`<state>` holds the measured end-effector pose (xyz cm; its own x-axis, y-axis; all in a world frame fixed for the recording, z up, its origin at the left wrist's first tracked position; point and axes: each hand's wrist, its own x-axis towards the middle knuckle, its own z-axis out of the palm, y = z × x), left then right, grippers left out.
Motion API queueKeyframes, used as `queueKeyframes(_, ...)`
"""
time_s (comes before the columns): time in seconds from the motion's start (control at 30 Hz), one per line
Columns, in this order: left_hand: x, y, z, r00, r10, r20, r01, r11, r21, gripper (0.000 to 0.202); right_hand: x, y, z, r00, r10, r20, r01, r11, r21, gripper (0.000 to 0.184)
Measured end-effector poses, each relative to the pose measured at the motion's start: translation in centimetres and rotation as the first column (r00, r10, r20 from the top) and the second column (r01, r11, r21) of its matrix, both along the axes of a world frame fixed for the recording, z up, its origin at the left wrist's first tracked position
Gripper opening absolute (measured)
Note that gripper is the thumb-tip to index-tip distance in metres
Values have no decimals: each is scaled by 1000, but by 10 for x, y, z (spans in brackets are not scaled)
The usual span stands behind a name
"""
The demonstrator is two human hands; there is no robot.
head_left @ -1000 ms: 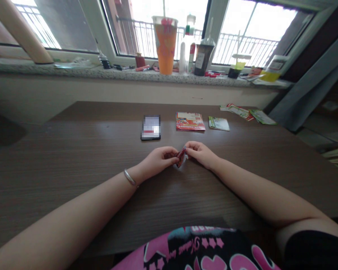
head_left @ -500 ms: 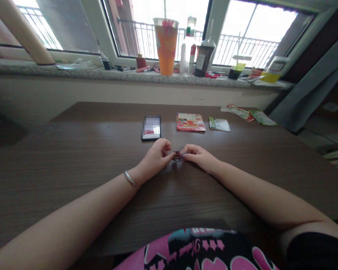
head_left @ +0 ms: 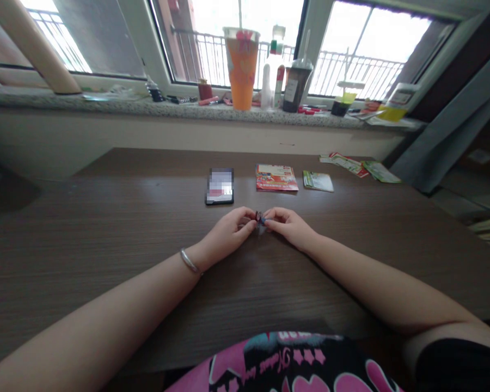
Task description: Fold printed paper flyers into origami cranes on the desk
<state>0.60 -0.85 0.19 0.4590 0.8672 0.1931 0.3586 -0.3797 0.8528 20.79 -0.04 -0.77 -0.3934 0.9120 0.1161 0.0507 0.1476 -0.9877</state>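
Observation:
Between my hands, low over the brown table (head_left: 118, 228), is a small dark reddish and blue-grey object (head_left: 259, 219), too small to name. My left hand (head_left: 236, 224) pinches its left side between thumb and fingers. From the right, my right hand (head_left: 286, 223) pinches the bluish end, thumb below and fingers curled. The fingertips of both hands almost meet and hide part of the object. A phone (head_left: 219, 186) lies just beyond my left hand, its screen blurred. Beyond my right hand lies a stack of red printed cards (head_left: 276, 178).
Right of the red cards lies a small green-and-white packet (head_left: 318, 181). More coloured packets (head_left: 349, 164) are spread near the table's back right corner. On the stone windowsill (head_left: 179, 109) stand a tall orange cup (head_left: 242, 68), a dark drink cup (head_left: 297, 84), bottles and small items.
My left hand has turned and its index finger has come down onto the small object. The object has shifted from lying flat to more upright. My right hand has barely moved.

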Motion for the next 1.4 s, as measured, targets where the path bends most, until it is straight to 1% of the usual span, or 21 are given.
queueKeyframes(0.1, 1, -1, -1, 993, -56, 100, 61, 996, -57, 26, 1, 0, -2, 999, -32, 36, 29, 997, 69, 23)
queueKeyframes(0.17, 1, -2, -1, 989, -66, 131, 75, 995, -67, 29, 1, 0, -3, 998, -33, 55, 27, 995, 99, 20)
queueKeyframes(0.27, 2, -1, -1, 995, -33, 98, 39, 997, -62, 25, 1, -1, -2, 996, -32, 85, 21, 991, 130, 19)
queueKeyframes(0.37, 1, -2, 2, 999, -6, 41, 8, 999, -46, 22, 1, -2, 0, 993, -39, 109, 24, 990, 139, 20)
queueKeyframes(0.5, 0, -3, 7, 997, 46, -59, -44, 999, 28, 22, 1, -2, 1, 992, -33, 121, 17, 992, 126, 21)
queueKeyframes(0.57, 0, -3, 7, 994, 69, -86, -64, 996, 66, 22, 1, -2, 2, 992, -32, 126, 15, 992, 129, 21)
queueKeyframes(0.63, -1, -1, 4, 993, 86, -86, -79, 994, 77, 23, 1, -1, 2, 991, -34, 131, 16, 990, 139, 20)
queueKeyframes(0.83, -2, 6, -3, 995, 92, -39, -91, 996, 24, 25, 2, 0, 1, 993, -38, 111, 22, 990, 141, 22)
queueKeyframes(0.93, -2, 6, -1, 995, 96, -18, -95, 995, 11, 26, 1, 0, 1, 997, -24, 75, 17, 995, 97, 23)
queueKeyframes(1.1, -1, 6, 1, 990, 134, 42, -130, 988, -86, 27, 0, 1, 0, 999, -32, -26, 30, 997, -78, 30)
queueKeyframes(1.27, 0, 7, 0, 963, 182, 198, -137, 965, -223, 34, 0, 2, 0, 983, -111, -149, 80, 977, -196, 34)
queueKeyframes(1.4, 1, 7, 0, 929, 233, 288, -135, 937, -321, 34, 1, 3, 1, 961, -168, -220, 107, 959, -262, 33)
